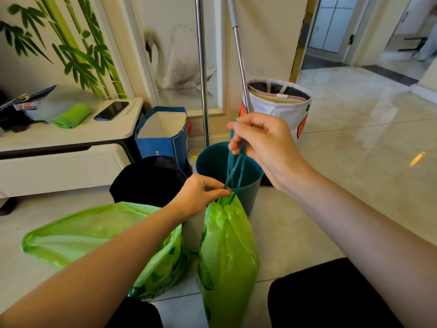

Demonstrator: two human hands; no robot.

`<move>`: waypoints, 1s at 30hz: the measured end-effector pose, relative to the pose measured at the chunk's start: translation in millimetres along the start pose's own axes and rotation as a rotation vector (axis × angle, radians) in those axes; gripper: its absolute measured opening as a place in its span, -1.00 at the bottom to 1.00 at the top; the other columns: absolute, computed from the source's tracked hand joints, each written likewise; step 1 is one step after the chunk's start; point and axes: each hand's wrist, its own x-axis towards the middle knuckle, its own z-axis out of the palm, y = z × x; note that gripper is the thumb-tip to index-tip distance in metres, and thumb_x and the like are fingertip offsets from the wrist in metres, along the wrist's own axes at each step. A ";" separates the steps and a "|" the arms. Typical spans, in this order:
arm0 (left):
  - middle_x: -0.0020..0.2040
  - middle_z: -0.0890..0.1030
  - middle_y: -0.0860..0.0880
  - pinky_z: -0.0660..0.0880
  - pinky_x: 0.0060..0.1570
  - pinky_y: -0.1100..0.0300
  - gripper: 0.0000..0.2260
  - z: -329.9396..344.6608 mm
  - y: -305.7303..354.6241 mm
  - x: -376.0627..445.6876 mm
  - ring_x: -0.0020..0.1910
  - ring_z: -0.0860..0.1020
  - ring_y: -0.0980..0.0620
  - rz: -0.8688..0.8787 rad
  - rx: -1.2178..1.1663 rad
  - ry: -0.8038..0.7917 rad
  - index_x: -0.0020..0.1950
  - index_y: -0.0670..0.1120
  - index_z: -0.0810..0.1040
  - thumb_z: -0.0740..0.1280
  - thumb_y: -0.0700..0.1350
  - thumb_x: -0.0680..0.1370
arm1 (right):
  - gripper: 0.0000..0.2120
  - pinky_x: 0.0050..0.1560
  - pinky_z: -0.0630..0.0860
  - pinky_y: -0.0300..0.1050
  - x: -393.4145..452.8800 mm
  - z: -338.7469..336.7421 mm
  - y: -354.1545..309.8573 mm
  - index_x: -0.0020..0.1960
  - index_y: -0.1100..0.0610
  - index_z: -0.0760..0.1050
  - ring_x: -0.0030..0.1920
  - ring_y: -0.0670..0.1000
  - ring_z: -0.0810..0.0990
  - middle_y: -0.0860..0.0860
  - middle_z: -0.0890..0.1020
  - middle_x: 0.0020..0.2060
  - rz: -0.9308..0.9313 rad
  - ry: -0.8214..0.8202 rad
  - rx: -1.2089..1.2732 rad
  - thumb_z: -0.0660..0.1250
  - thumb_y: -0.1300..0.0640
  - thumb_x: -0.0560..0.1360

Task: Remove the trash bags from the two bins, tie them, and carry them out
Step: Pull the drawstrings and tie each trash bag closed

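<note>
Your right hand (262,143) holds the teal drawstring (234,169) pinched in its fingers, pulled straight up from the cinched green bag (227,252) standing on the floor before the teal bin (248,185). Your left hand (198,195) pinches the gathered neck just below, nearest the knot point. The second green bag (82,233) lies open to the left.

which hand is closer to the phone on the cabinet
Left. The left hand pinches the neck of the green bag, below and right of the phone. The right hand holds the drawstring up, farther right.
</note>
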 end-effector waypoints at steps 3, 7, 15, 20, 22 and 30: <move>-0.08 0.72 -0.11 0.56 -0.04 0.31 -0.88 2.1 -0.1 -2.0 -0.07 0.65 0.03 -0.055 -0.116 0.040 -0.04 -0.15 0.71 0.40 -0.16 0.50 | -0.85 -0.18 0.61 -0.08 2.3 -3.6 -1.4 -0.01 0.33 0.56 -0.28 0.00 0.61 0.10 0.58 -0.33 -0.001 0.045 -0.031 0.26 0.27 0.55; -0.05 0.73 -0.07 0.58 0.13 0.05 -0.84 3.5 -4.1 -0.3 0.08 0.62 -0.16 -0.190 -0.312 0.100 -0.02 -0.11 0.71 0.37 -0.09 0.53 | -0.88 -0.12 0.65 -0.09 8.2 -13.1 3.3 -0.03 0.22 0.57 -0.23 -0.01 0.62 0.13 0.59 -0.22 0.008 0.180 -0.051 0.26 0.26 0.55; -0.14 0.72 -0.07 0.59 -0.21 0.27 -0.80 10.3 -5.0 1.9 -0.18 0.58 0.01 -0.349 -0.435 0.099 0.04 -0.18 0.68 0.35 -0.10 0.55 | -0.89 -0.09 0.63 -0.15 17.6 -28.9 14.6 -0.04 0.11 0.57 -0.20 -0.09 0.66 0.01 0.68 -0.22 -0.213 0.217 -0.556 0.26 0.16 0.55; -0.26 0.68 -0.06 0.50 -0.39 0.39 -0.80 3.2 -6.4 2.6 -0.34 0.53 0.10 -0.396 -0.418 0.143 0.06 -0.19 0.66 0.32 -0.11 0.56 | -0.88 -0.18 0.49 -0.35 16.7 -30.1 10.8 -0.03 0.08 0.59 -0.23 -0.14 0.53 -0.05 0.60 -0.19 -0.374 0.209 -0.770 0.27 0.16 0.54; -0.30 0.62 -0.07 0.47 -0.37 0.38 -0.79 4.2 -2.3 1.4 -0.34 0.49 0.07 -0.351 -0.319 0.092 0.01 -0.22 0.67 0.32 -0.11 0.57 | -0.89 -0.26 0.56 -0.25 13.7 -24.9 10.4 -0.04 0.10 0.57 -0.32 -0.12 0.58 -0.06 0.58 -0.30 -0.321 0.175 -0.647 0.26 0.17 0.54; -0.08 0.62 -0.36 0.43 -0.13 0.04 -0.82 4.3 11.9 -1.5 -0.22 0.44 -0.06 -0.129 -0.020 -0.228 0.00 -0.22 0.68 0.30 -0.24 0.52 | -0.86 -0.17 0.65 -0.15 13.2 -15.3 12.8 0.03 0.21 0.54 -0.25 -0.03 0.72 0.09 0.64 -0.21 -0.150 0.088 -0.298 0.21 0.24 0.58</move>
